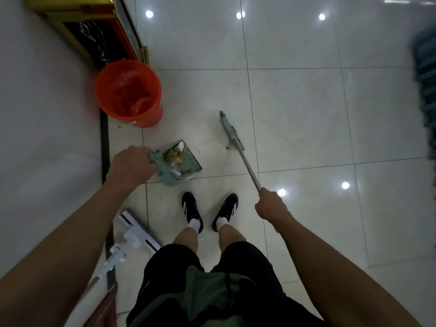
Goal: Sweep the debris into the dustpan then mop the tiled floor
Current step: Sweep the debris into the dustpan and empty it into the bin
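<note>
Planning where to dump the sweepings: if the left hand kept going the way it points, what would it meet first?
Probably the orange bucket: the left hand, gripping the dustpan, points up-frame toward it. Depth is unclear.

The picture was dim and slightly soft. Round white glare spots dotted the glossy tiled floor (pixel 295 95), one just beyond the knuckles of the right hand (pixel 271 206). Far past those fingers the edge smeared into blur, and tile lines bowed with wide-angle distortion.

We see a round orange plastic bucket (pixel 128 94) beside a gold-framed black marble-patterned stand (pixel 94 31).
</note>
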`<move>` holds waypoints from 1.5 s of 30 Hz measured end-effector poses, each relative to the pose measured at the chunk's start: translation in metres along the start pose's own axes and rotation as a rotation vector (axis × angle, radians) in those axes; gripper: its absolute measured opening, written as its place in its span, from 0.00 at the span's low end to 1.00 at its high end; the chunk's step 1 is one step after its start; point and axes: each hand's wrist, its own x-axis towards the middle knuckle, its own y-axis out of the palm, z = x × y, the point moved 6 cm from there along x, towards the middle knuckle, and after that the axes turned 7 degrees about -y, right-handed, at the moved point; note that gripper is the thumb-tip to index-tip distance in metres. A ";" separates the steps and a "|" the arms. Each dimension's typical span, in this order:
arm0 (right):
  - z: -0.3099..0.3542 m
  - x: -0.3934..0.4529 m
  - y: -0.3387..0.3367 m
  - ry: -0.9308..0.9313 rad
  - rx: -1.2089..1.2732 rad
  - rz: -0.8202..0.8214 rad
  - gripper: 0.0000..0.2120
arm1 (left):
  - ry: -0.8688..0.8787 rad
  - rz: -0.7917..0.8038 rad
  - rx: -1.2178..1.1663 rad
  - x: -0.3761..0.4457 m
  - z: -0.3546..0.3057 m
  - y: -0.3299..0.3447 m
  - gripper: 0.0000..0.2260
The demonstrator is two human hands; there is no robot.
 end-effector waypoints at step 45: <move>-0.053 0.096 -0.131 -0.370 -0.077 0.019 0.13 | -0.470 -0.156 -0.395 -0.079 -0.072 0.018 0.10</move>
